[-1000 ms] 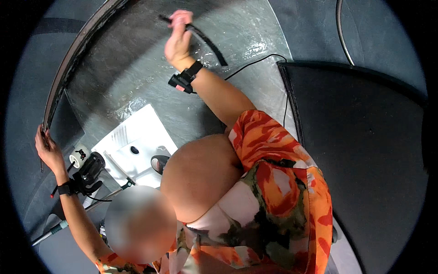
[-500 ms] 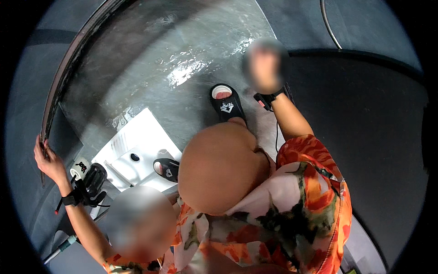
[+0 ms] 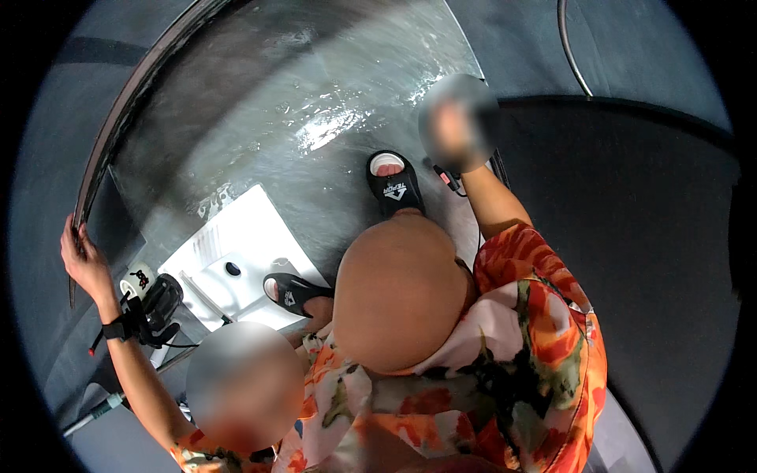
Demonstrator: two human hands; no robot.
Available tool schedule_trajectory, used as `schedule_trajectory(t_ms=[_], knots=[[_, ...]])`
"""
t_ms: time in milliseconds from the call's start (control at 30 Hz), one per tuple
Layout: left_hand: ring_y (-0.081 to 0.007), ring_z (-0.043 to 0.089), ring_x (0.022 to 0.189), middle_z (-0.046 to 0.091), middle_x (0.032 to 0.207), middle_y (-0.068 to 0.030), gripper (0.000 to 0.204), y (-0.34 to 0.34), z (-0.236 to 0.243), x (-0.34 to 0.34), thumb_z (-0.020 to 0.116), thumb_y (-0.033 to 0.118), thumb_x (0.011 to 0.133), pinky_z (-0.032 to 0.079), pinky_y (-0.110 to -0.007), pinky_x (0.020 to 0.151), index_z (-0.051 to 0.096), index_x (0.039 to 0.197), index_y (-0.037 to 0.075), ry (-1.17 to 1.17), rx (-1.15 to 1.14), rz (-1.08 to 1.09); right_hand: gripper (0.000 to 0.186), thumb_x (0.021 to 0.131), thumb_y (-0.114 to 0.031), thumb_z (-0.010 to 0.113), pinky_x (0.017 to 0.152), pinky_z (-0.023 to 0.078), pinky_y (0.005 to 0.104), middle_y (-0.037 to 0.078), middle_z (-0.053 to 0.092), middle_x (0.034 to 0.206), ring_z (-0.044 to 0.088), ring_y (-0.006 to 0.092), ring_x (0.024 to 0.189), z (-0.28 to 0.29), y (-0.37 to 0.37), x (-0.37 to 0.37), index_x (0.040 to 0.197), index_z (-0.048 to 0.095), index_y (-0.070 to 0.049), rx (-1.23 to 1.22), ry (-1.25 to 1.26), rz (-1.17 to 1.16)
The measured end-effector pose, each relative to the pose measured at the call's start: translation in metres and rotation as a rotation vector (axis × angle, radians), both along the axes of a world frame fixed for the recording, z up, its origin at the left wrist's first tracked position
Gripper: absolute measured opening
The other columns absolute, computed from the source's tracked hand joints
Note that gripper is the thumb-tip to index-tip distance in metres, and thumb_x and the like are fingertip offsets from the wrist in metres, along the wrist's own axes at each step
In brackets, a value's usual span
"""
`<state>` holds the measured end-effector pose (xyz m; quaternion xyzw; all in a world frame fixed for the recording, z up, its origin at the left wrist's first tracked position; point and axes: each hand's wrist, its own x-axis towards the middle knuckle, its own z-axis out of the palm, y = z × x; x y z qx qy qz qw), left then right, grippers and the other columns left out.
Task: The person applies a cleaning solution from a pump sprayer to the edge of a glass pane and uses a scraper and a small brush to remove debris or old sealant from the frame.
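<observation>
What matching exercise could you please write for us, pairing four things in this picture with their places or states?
Things:
1. Long dark curved strip
2. Black open-toed slide sandals
3. White flat rectangular panel
4. Orange-red patterned fabric shirt

Places or states:
A. On the person's feet
B. Worn on the upper body
C. Gripped by the left hand
D. Bears a dark oval spot

Pairs: 1-C, 2-A, 3-D, 4-B

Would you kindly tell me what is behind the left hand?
A dark strip runs behind the left hand, its tip showing below; the hand hides the stretch between.
</observation>
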<state>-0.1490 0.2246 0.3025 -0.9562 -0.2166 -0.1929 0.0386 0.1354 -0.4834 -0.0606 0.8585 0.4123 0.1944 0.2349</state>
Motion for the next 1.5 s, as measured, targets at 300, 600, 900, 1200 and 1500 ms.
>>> schedule_trajectory(t_ms=[300,600,900,1200,1500], knots=[[-0.0320,0.069,0.099,0.073,0.112,-0.0105,0.024,-0.027,0.012,0.004,0.067,0.015,0.099,0.054,-0.040,0.086,0.070,0.122,0.010,-0.095,0.025,-0.062,0.037,0.108,-0.030,0.049,0.070,0.054,0.0316,0.007,0.067,0.089,0.067,0.0163,0.079,0.274,0.075,-0.032,0.104,0.068,0.001,0.693,1.554,-0.403],[-0.0220,0.064,0.108,0.070,0.114,0.0013,0.026,-0.009,0.009,0.018,0.062,0.031,0.102,0.043,-0.039,0.096,0.068,0.125,0.022,-0.104,0.053,-0.042,0.041,0.104,-0.036,0.055,0.038,0.041,0.0235,0.004,0.056,0.056,0.051,0.0110,0.042,0.679,0.132,-0.115,0.076,0.053,-0.007,0.611,1.078,-0.846],[-0.0241,0.063,0.106,0.070,0.108,0.0012,0.024,0.022,0.023,-0.008,0.063,0.032,0.100,0.042,-0.043,0.095,0.070,0.120,0.022,-0.169,0.138,-0.008,0.039,0.107,-0.035,0.050,0.055,0.053,0.0273,0.012,0.067,0.069,0.064,0.0186,0.052,0.657,0.329,-0.092,0.087,0.058,-0.003,0.361,1.661,-0.402],[-0.0270,0.062,0.105,0.069,0.106,-0.0018,0.024,0.021,0.021,0.021,0.061,0.031,0.102,0.042,-0.046,0.097,0.068,0.120,0.018,-0.188,0.096,-0.039,0.043,0.109,-0.045,0.040,0.072,0.059,0.0328,0.010,0.073,0.096,0.073,0.0219,0.081,0.575,0.417,0.033,0.103,0.060,-0.008,-0.074,1.010,-0.105],[-0.0211,0.061,0.122,0.069,0.125,-0.0035,0.031,0.071,0.034,-0.012,0.058,0.032,0.107,0.036,-0.042,0.109,0.066,0.134,0.020,-0.036,0.125,0.081,0.041,0.092,-0.028,0.071,0.094,0.050,0.0450,0.018,0.072,0.109,0.066,0.0354,0.110,0.516,0.421,0.085,0.125,0.064,-0.004,0.042,0.527,0.650]])
